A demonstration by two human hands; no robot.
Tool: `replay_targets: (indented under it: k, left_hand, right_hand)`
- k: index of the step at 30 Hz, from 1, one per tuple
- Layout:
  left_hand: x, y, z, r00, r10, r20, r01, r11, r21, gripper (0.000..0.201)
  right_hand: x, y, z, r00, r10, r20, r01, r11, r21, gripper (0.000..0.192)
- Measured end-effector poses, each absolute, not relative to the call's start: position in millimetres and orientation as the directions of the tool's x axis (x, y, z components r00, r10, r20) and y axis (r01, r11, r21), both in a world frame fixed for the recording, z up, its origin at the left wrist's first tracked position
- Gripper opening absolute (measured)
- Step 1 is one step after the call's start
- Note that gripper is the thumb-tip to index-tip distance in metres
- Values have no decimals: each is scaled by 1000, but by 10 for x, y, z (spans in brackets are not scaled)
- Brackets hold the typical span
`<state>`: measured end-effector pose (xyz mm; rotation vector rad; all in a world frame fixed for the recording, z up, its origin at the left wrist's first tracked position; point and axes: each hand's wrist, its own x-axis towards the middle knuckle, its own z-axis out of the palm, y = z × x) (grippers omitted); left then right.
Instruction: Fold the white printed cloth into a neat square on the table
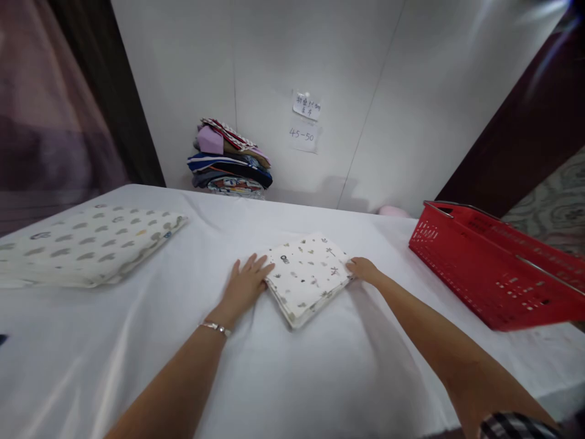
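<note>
**Here: one folded cloth, both hands at its edges**

Centrally on the white-covered table (137, 366) lies one folded cloth (307, 277), white with small dark printed figures, turned so a corner points toward the person. It looks squared up into a thick pad of several layers.

Left hand (247, 281): fingers spread flat, palm down, pressing against the cloth's left edge; nothing enclosed in it. A silver bracelet (216, 328) sits on that wrist. Right hand (362, 268): at the cloth's right corner, fingers curled onto the edge; whether it pinches the fabric or only rests there I cannot tell. Judgement: hands on opposite sides keep the pad from sliding or springing apart on the smooth table cover.

Surroundings, counted:
- one larger folded piece (86, 244), pale with grey spots, far left on the table, well apart;
- one red plastic basket (493, 268) at the right, tilted in view;
- one stack of mixed coloured textiles (228, 160) against the back wall;
- two paper notes (305, 119) on the wall, handwritten.
</note>
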<state>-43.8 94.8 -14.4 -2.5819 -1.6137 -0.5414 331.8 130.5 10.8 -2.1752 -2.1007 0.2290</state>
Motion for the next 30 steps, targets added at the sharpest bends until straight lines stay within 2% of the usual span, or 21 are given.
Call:
replay_targets:
  k: [5,8,10,12,14,18,30]
  left_hand:
    - [-718,1069,-104,376,888,266,842,-447,303,50]
    - [-725,1027,-45,326,888,325,805,-441,397,46]
    - [-589,900,44,288,876,386,774,-450,445,38]
    - [-361,706,153,311,839,446,719,-515,467,31]
    - [-100,491,244,424,762,490,651,-632,419,28]
    - [270,187,277,557,697,451,619,-710,334,25]
    - [360,198,87,561,719,410,682,-682,264,24]
  right_hand:
    - [3417,632,71,53,991,-119,859,-107,-501,35]
    - [3468,394,24,122,990,-72,602,-132,-788,35]
    - [3483,300,-29,223,975,8,421,-89,-903,35]
    - [3479,239,-93,287,952,106,375,-10,-927,35]
    - [3460,197,-157,280,938,206,392,84,-916,34]
    - [3427,149,-232,187,922,340,446,229,-865,29]
    - [3451,209,-285,108,920,377,554,259,-791,24]
